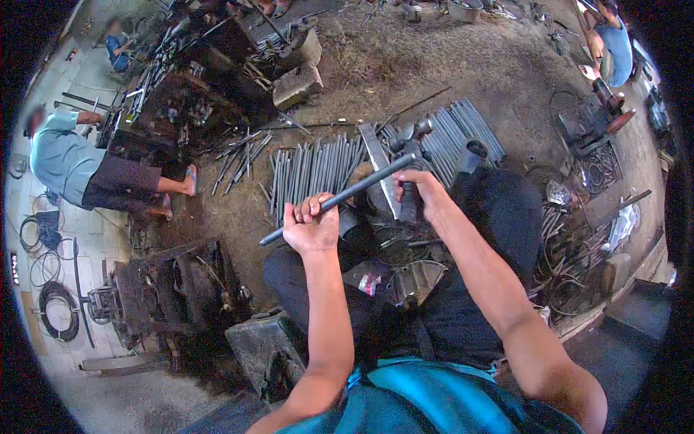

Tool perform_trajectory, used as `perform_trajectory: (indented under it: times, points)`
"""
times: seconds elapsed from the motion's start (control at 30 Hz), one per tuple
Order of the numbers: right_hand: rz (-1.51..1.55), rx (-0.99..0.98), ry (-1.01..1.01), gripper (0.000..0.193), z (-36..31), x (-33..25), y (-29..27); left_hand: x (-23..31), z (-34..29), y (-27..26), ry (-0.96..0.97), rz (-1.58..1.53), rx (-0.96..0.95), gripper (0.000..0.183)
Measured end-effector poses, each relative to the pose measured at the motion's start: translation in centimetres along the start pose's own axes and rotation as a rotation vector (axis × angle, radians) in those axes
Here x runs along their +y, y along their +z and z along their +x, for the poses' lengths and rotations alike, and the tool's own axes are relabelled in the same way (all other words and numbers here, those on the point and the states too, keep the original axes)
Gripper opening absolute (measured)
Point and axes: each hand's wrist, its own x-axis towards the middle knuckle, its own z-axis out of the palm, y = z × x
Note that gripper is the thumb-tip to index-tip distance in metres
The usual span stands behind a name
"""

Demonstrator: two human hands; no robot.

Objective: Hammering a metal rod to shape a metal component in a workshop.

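My left hand [315, 230] is closed around a grey metal rod [365, 185], which slants up to the right in front of me. In my right hand [423, 189] is a hammer, gripped by its dark handle [409, 205]. The hammer head [413, 135] points away from me, just beyond the rod's far end. Below the rod runs a pale flat metal bar [377, 154]. A row of loose rods [307, 170] lies on the ground ahead to the left, and a second stack of rods [473, 134] lies to the right.
A person [69, 159] in a light blue shirt stands at a cluttered dark bench on the left. Another person [614, 47] crouches at far right. A machine [596, 119] stands right, near coiled wire and scrap rods [560, 235]. A dark block [267, 347] sits by my left knee.
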Motion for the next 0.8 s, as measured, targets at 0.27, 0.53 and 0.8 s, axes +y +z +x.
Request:
perform_trajectory:
  times: [0.27, 0.53, 0.8]
  points:
    - [0.114, -0.19, -0.102, 0.029, -2.3, -0.6, 4.9, -1.9, 0.0, -1.8, 0.032, -0.018, -0.02, 0.041]
    - [0.293, -0.31, -0.094, 0.024, -1.5, 0.0, 4.8, -2.3, -0.8, -3.0, -0.035, 0.066, 0.118, 0.037]
    - [0.191, -0.226, -0.059, 0.027, -3.0, -0.4, 6.0, 0.0, 0.1, -6.2, -0.173, -0.016, -0.045, 0.027]
